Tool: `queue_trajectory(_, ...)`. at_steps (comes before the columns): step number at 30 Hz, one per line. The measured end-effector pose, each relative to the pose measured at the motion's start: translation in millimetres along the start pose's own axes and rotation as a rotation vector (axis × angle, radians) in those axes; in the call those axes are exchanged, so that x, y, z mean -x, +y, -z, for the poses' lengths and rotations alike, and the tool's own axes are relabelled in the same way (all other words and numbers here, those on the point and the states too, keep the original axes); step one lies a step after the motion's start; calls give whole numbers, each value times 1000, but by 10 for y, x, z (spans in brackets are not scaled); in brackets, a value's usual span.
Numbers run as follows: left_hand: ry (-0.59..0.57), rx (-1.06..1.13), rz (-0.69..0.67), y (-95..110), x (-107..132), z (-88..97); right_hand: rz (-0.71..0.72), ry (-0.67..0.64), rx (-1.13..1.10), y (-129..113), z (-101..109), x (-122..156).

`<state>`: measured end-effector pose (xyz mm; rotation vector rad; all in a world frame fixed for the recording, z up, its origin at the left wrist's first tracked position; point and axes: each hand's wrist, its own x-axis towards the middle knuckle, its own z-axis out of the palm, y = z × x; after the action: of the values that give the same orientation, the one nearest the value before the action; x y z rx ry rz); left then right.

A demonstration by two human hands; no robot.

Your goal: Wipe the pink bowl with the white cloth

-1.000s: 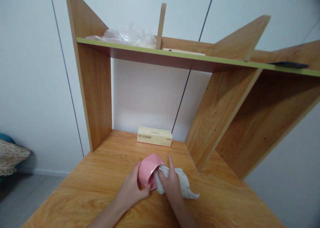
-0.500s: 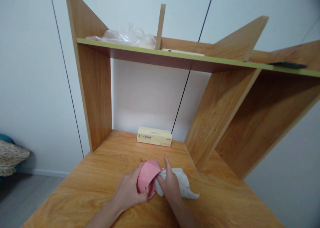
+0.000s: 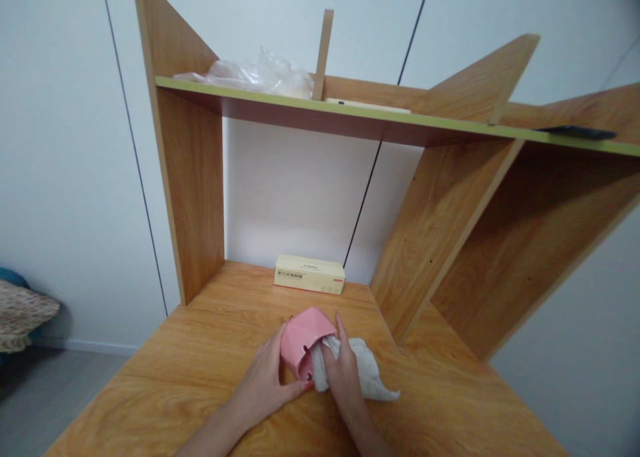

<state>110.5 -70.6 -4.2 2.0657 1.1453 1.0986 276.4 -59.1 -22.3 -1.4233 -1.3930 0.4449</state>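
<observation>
A pink faceted cup [image 3: 303, 335] lies tilted on its side on the wooden desk [image 3: 190, 370], its mouth facing toward me and right. My left hand [image 3: 265, 380] is wrapped round the cup from the left. My right hand [image 3: 343, 370] presses a white cloth [image 3: 367, 370] into the cup's mouth, fingers closed on the cloth. The rest of the cloth trails to the right on the desk.
A cream box with red print [image 3: 309, 273] lies at the back of the desk. Wooden uprights [image 3: 193, 197] flank the bay, and a shelf [image 3: 350, 113] above carries a clear plastic bag [image 3: 260, 75]. A dark flat object [image 3: 575, 132] rests on the shelf's right end.
The cup has turned in my left hand, first tipping lower and then coming back up, while my right hand keeps working the cloth at its mouth.
</observation>
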Motion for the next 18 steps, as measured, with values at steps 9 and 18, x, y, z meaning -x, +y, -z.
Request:
queue_trajectory(9,65,98,96,-6,-16,-56,-118,-18,129,-127,36,-19)
queue_trajectory(18,96,11,66,28,-20,17,-35,-10,462,-90,51,-25)
